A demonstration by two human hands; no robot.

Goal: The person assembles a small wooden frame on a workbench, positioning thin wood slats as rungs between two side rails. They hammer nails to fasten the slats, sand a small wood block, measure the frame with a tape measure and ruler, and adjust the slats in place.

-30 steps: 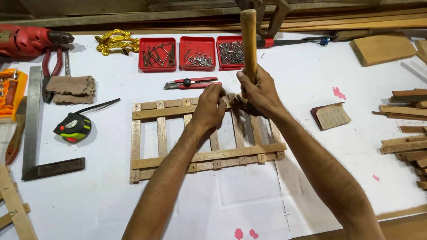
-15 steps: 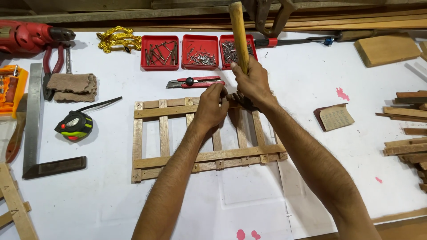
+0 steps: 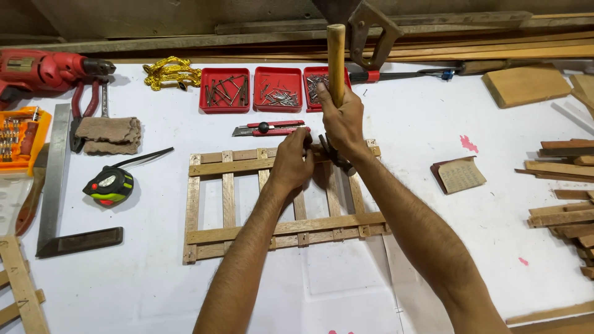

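1. A small wooden slat frame (image 3: 247, 213) lies flat on the white table (image 3: 124, 291); every place below is given from this frame.
2. The right hand (image 3: 342, 120) is closed around the wooden handle of a hammer (image 3: 336, 62), above the frame's top rail, right of its middle. The handle stands nearly upright, and the dark hammer head sits low, at the top rail beneath the hand.
3. The left hand (image 3: 292, 162) rests on the top rail, just left of the right hand, its fingers curled and pinched together at the rail. Whether they hold anything cannot be made out.
4. Just beyond the frame's far edge lies a red and black utility knife (image 3: 269, 128).
5. Farther beyond it stand three red trays (image 3: 224, 108) with nails in them.
6. Left of the frame lies a tape measure (image 3: 108, 185), with a folded cloth (image 3: 108, 134) behind it and a steel try square (image 3: 59, 185) farther left.
7. A red power drill (image 3: 46, 71) lies at the far left, beyond the cloth.
8. Right of the frame lies a small brown block (image 3: 459, 175), and well to the right a stack of wood strips (image 3: 566, 198).
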